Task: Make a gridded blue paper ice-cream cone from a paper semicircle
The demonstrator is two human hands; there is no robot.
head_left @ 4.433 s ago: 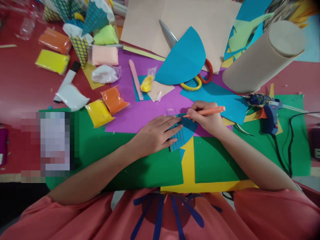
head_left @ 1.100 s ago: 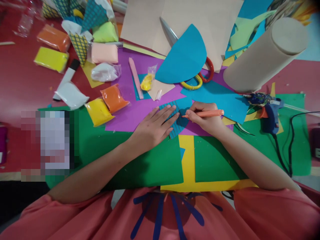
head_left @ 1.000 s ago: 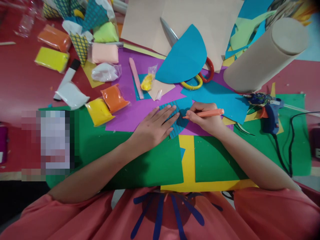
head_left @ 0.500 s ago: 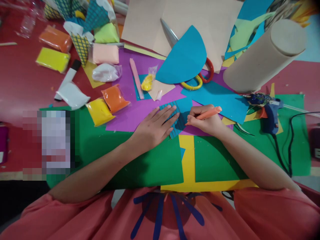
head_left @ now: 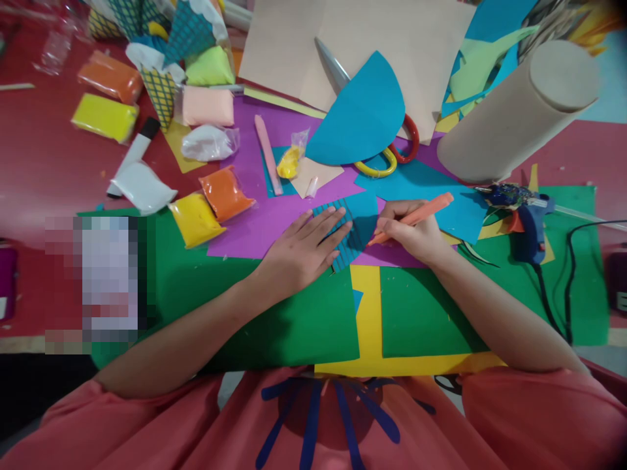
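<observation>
My left hand [head_left: 306, 251] lies flat with its fingers spread, pressing on a piece of blue paper [head_left: 363, 212]. Dark parallel lines run across that paper, and part of it is hidden under the fingers. In my right hand [head_left: 411, 228] is an orange marker [head_left: 428, 210], tilted, its tip by the right edge of the lined paper. I cannot tell whether the tip touches it. Beneath lies a purple sheet [head_left: 245, 228]. Just beyond, a blue half-round paper piece [head_left: 365, 117] partly covers a pair of scissors [head_left: 376, 164] with red and yellow handles.
Packets of clay, among them an orange one [head_left: 225, 192] and a yellow one [head_left: 196, 219], lie to the left. A pink marker [head_left: 268, 155] is beyond my left hand. At right are a beige paper roll [head_left: 509, 117] and a blue glue gun [head_left: 531, 228] with a black cord.
My right hand has shifted slightly right with the orange marker, whose tip has moved from the lined blue paper toward its right edge. My left hand has stayed in place.
</observation>
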